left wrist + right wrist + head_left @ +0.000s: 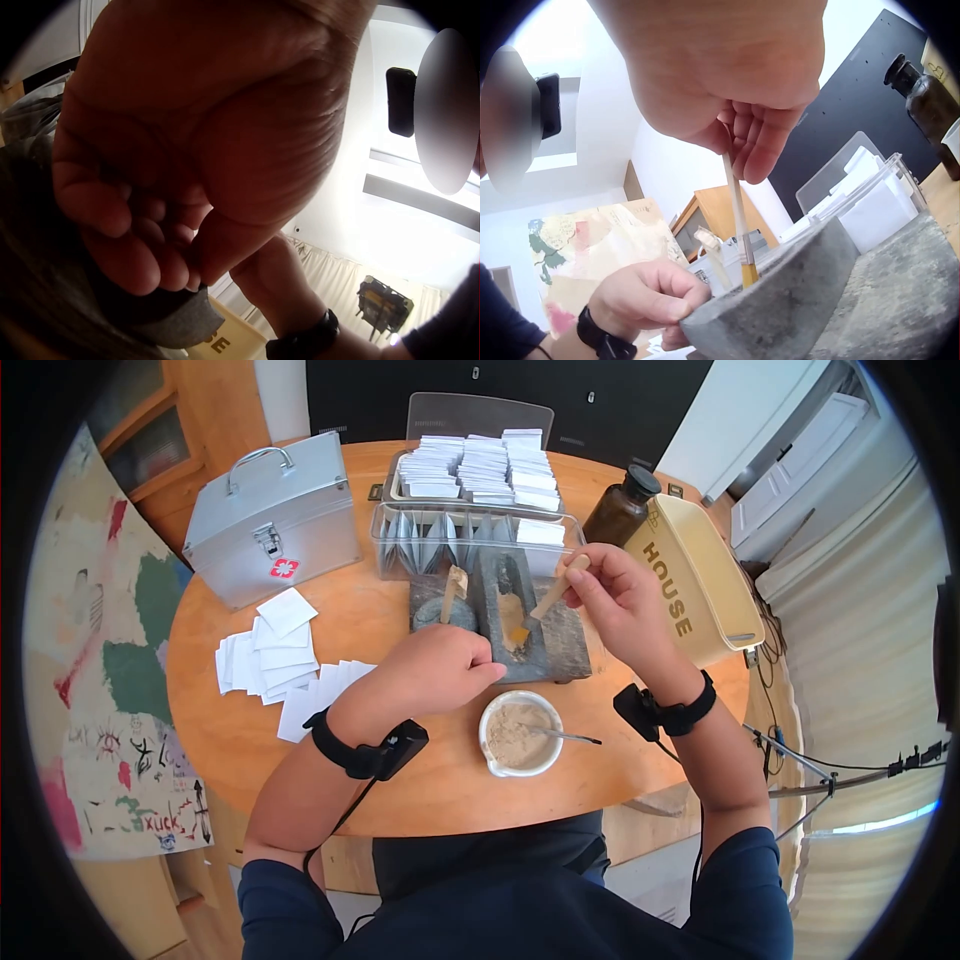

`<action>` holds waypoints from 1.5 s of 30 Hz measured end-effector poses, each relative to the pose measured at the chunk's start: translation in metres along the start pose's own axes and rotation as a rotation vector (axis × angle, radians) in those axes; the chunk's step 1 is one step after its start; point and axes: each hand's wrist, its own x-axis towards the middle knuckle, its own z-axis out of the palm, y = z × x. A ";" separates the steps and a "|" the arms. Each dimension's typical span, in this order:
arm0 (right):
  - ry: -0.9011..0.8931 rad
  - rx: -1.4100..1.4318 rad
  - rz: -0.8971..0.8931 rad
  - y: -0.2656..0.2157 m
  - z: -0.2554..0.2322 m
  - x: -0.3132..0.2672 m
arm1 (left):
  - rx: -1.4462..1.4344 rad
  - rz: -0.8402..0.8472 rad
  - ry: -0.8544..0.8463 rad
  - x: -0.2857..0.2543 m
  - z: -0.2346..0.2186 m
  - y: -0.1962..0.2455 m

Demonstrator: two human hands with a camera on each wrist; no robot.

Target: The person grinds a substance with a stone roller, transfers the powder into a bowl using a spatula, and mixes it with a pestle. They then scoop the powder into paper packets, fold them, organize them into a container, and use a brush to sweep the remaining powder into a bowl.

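Observation:
My right hand pinches the wooden handle of a flat brush. Its yellow bristles reach into the hollow of a grey stone grinding trough, where beige powder lies. At the trough's near end, my left hand grips the pointed tip between thumb and fingers, as the right wrist view shows. Beside the trough, partly behind the left hand, sits a round grey stone with a wooden handle sticking up. A white bowl of beige powder with a spoon stands nearer my body.
White paper packets lie at left, before a silver first-aid case. Clear bins of packets stand behind the trough. A brown bottle and a cream HOUSE bin occupy the right side.

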 end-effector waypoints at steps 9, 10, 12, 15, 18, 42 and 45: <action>-0.016 0.084 0.125 -0.007 -0.001 0.000 | -0.014 -0.015 -0.012 0.000 -0.001 0.001; -0.005 0.126 0.148 -0.009 -0.001 0.001 | -0.015 -0.020 -0.009 0.000 -0.001 0.000; -0.035 0.122 0.135 -0.009 0.003 -0.002 | 0.001 -0.021 -0.027 0.002 0.000 -0.002; -0.041 0.104 0.112 -0.007 0.000 -0.003 | 0.011 -0.017 -0.034 0.002 -0.001 0.000; -0.053 0.124 0.103 -0.010 0.000 -0.002 | 0.010 -0.039 -0.036 0.000 -0.003 0.002; -0.020 0.072 0.050 0.005 0.011 0.009 | -0.012 -0.001 -0.013 0.000 -0.002 0.001; -0.015 0.108 0.053 0.010 0.013 0.009 | -0.015 -0.008 -0.024 0.001 -0.001 0.000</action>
